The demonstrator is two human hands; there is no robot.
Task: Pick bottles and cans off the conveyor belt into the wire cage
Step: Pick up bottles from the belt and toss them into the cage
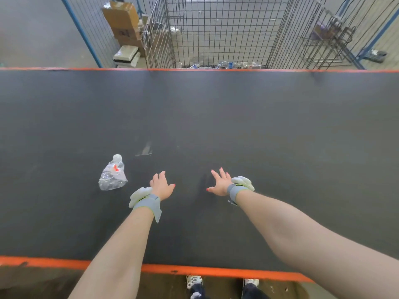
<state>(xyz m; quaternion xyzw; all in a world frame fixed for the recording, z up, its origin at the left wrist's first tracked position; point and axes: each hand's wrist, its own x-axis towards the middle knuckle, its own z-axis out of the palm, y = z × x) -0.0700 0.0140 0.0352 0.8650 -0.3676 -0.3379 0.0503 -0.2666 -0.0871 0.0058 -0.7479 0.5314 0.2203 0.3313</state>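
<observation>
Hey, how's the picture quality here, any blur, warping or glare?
Head view: wide-angle warping bows the belt's orange edge; the wire cage leans outward; the crushed bottle glints a little; lighting is flat, with a faint shadow by the right hand; far corners look soft.

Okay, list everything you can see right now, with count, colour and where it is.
Conveyor belt: one, dark grey with orange edges, across the middle.
Crushed bottle: one, clear plastic with a white cap, on the belt left of the hands.
Wire cage: one, dark mesh, beyond the belt's far edge.
Bottles in cage: several, clear, on its floor.
Cardboard boxes: a few, brown, behind the mesh at far left.
Shoes: two, white, below the near edge.
Wrist straps: two, grey.
Left hand: open, empty, over the belt.
Right hand: open, empty, over the belt.
</observation>
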